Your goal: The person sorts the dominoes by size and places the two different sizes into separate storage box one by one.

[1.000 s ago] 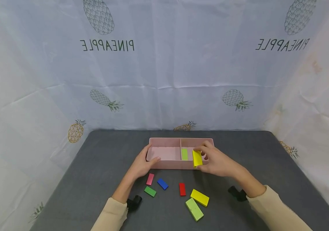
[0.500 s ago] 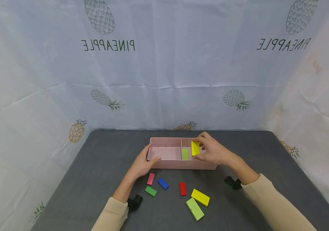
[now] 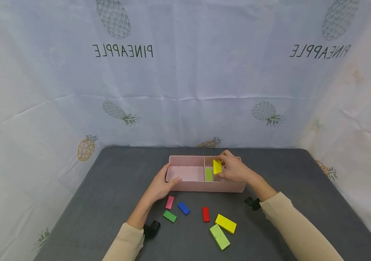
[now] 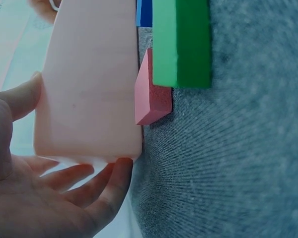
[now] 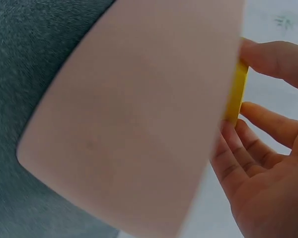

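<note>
A pink divided box (image 3: 188, 186) stands near the back of the table. My left hand (image 3: 159, 185) grips its left end, thumb at the front rim and fingers around the end wall, as the left wrist view (image 4: 44, 198) also shows. Over the right compartment, my right hand (image 3: 236, 171) pinches a yellow block (image 3: 217, 167) between thumb and fingers. In the right wrist view, that yellow block (image 5: 237, 94) is partly hidden behind the box wall (image 5: 124, 114). A light green block (image 3: 208, 174) lies in the right compartment, against the divider.
In front of the box lie small pink (image 3: 169, 202), blue (image 3: 183, 208), green (image 3: 170, 216) and red blocks (image 3: 206, 214). Nearer me, a larger yellow block (image 3: 226, 223) lies beside a light green block (image 3: 219, 236). A pineapple-print cloth (image 3: 185, 123) hangs behind the dark table (image 3: 120, 203).
My right hand has carried the yellow block from the box's front rim back and left over the right compartment, and the block now sits lower. The left hand has kept its grip.
</note>
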### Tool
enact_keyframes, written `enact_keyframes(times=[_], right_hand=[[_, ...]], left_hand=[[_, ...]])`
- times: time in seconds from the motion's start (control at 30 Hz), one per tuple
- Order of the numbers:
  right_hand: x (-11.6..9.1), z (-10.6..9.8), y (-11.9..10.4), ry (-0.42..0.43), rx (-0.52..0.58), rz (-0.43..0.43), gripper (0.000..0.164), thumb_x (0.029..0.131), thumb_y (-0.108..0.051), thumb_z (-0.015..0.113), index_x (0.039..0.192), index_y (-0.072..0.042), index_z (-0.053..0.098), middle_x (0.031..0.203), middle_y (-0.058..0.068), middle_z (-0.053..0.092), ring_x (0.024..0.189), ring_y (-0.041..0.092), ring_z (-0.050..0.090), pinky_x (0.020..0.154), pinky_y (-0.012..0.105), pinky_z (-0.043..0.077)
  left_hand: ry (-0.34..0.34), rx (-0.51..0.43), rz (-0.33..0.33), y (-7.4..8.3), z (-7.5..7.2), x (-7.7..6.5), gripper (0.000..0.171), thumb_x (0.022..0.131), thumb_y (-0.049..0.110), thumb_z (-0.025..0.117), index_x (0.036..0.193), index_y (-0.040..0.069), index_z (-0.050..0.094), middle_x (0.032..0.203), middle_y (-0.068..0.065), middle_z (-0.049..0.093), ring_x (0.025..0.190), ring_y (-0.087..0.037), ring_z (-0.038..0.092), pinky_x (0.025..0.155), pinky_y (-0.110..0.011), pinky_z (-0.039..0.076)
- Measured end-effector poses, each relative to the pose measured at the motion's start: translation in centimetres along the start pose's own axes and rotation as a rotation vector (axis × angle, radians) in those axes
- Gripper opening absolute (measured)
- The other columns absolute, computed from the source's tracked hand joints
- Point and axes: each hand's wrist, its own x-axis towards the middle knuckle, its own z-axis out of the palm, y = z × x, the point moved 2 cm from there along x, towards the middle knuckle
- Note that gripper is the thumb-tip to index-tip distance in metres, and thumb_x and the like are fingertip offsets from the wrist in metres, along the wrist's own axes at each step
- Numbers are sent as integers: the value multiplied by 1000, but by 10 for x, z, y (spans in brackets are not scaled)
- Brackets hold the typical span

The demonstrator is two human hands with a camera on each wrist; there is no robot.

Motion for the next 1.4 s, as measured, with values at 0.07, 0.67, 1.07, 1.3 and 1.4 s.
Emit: enact_keyframes(times=[0.07,0.67,1.07,1.3,1.4], right_hand=[[2,3,4,-6,12,11,61,83,-12,80,137,6,58,126,18,49,101,32,56,85,42,54],[9,24,24,-112,-68,-29,56,80,-12,85,129,6,63,123,18,53,93,21,52,81,33,52],[12,27,28,-121,-16,22,56,81,-13,85,130,4,64,125,18,57,90,20,57,84,35,56],[11,20,20,-74,5,54,48,87,-15,81,131,0,65,122,13,63,89,18,58,77,33,54],[7,11,11,-55,44,45,45,91,-16,77,132,-1,64,124,15,62,95,21,60,79,36,55]], left_hand=[[2,2,6,1,0,1,84,94,40,72,159,5,31,161,-21,33,147,-42,32,115,-64,27],[8,-5,16,-1,5,-3,84,94,40,72,158,3,32,160,-21,35,146,-42,34,114,-63,28],[8,-9,22,2,4,-3,84,93,41,72,158,3,33,159,-22,36,146,-43,34,114,-64,28],[18,-6,15,1,2,-3,85,93,42,73,158,4,33,160,-21,35,146,-43,33,114,-64,27],[22,-2,11,0,1,-2,85,93,42,72,158,4,33,160,-21,35,146,-43,34,114,-64,28]])
